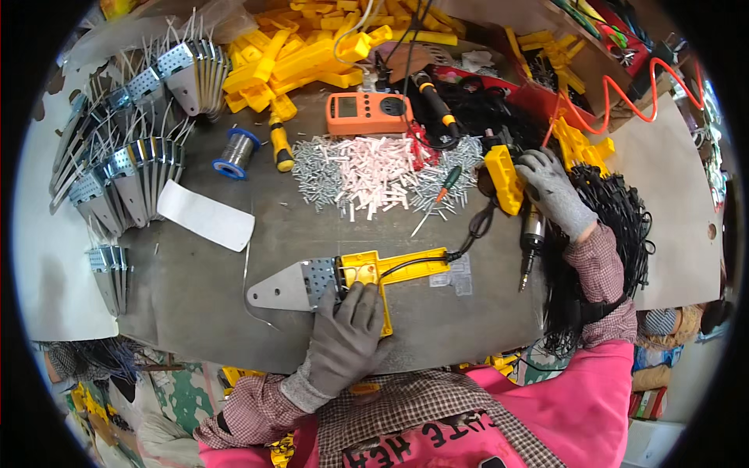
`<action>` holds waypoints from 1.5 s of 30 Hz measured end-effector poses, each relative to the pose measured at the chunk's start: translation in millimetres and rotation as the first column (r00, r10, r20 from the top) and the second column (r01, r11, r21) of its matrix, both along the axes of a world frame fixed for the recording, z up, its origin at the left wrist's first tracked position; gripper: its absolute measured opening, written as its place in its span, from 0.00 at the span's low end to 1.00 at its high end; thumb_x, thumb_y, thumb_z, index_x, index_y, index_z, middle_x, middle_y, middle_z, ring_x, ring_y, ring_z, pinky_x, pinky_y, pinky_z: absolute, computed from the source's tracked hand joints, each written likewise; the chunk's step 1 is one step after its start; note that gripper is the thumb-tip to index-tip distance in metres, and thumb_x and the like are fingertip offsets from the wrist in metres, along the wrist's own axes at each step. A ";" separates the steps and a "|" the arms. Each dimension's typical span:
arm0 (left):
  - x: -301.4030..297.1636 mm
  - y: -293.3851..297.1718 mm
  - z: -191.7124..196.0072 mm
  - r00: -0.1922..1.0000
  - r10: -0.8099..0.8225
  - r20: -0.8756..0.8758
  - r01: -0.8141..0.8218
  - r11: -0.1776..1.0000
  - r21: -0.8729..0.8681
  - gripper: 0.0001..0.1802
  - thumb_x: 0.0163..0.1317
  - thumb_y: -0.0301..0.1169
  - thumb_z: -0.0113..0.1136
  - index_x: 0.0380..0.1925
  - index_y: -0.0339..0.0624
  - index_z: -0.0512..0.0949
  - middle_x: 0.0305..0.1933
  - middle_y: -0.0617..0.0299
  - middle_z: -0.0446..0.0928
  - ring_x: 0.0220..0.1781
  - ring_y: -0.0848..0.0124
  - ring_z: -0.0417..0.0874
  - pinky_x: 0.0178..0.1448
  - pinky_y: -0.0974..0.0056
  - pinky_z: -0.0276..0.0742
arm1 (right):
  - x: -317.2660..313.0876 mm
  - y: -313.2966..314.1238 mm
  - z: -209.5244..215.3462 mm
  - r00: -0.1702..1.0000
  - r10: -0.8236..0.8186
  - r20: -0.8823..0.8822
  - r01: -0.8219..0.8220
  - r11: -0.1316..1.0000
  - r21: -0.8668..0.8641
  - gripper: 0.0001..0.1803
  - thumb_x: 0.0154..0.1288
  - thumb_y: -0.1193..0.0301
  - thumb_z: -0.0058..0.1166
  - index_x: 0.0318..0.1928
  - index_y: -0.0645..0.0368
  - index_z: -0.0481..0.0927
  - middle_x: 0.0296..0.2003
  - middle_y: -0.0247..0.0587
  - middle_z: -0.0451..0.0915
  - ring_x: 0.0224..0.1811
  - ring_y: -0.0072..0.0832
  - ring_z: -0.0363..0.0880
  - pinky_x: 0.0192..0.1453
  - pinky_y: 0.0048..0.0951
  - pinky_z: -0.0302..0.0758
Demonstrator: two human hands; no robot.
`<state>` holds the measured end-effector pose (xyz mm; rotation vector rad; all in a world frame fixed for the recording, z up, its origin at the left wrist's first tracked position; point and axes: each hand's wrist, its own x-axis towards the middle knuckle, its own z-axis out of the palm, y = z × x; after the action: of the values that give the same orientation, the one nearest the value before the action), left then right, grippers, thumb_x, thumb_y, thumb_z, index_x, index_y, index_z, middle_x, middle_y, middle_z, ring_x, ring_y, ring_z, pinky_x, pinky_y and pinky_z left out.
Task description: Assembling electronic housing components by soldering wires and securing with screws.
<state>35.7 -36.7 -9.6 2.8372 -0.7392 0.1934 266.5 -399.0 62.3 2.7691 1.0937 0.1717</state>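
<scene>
On the grey work surface lies a yellow plastic housing half (421,265) with a black cable running along its handle. A pointed grey metal plate (281,287) with a perforated bracket sticks out of its left end. My left hand (343,335), in a grey glove, rests on the housing, its fingers bent over the near side and holding it. Over at the right, my gloved right hand (552,187) has its fingers at the edge of another yellow plastic shell (505,181), gripping it; the thumb is hidden. Just below that shell stands a power screwdriver (533,238), bit pointing down.
Screws and white sleeves (376,173) lie in piles mid-table, beside an orange meter (368,114). Yellow shells (296,62) are heaped behind. Metal plate assemblies (129,171) stand at left, near a solder spool (236,154). Black cables (616,218) hang at right, under a coiled orange hose (605,101).
</scene>
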 end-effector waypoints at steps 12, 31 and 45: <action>1.8 -3.4 -4.5 0.999 0.035 -0.007 -0.035 0.999 0.006 0.39 0.53 0.53 0.67 0.55 0.32 0.75 0.64 0.51 0.72 0.66 0.55 0.71 0.67 0.39 0.61 | -114.9 56.6 1.2 0.847 0.038 -0.531 0.528 -0.182 0.829 0.24 0.66 0.72 0.62 0.61 0.58 0.73 0.45 0.34 0.79 0.42 0.23 0.82 0.45 0.26 0.80; 2.3 -1.4 -6.8 1.000 0.014 0.023 -0.015 1.000 0.015 0.40 0.55 0.56 0.63 0.57 0.33 0.75 0.63 0.50 0.72 0.65 0.56 0.72 0.63 0.40 0.62 | -131.2 101.2 -48.2 0.770 0.141 -0.623 0.572 0.280 0.771 0.21 0.58 0.74 0.64 0.53 0.61 0.76 0.45 0.41 0.79 0.49 0.34 0.80 0.55 0.34 0.75; 0.6 0.3 -6.9 0.999 -0.004 -0.035 -0.002 0.986 -0.167 0.32 0.53 0.50 0.67 0.51 0.37 0.79 0.62 0.49 0.73 0.65 0.53 0.70 0.66 0.35 0.62 | -147.5 171.8 -41.9 0.638 0.194 -0.745 0.633 0.419 0.651 0.26 0.66 0.65 0.59 0.62 0.58 0.70 0.60 0.47 0.72 0.63 0.38 0.71 0.68 0.41 0.66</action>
<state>36.3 -36.4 -16.5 2.6748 -0.6828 0.1949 119.0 -227.2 20.4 4.1960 0.7100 -0.7745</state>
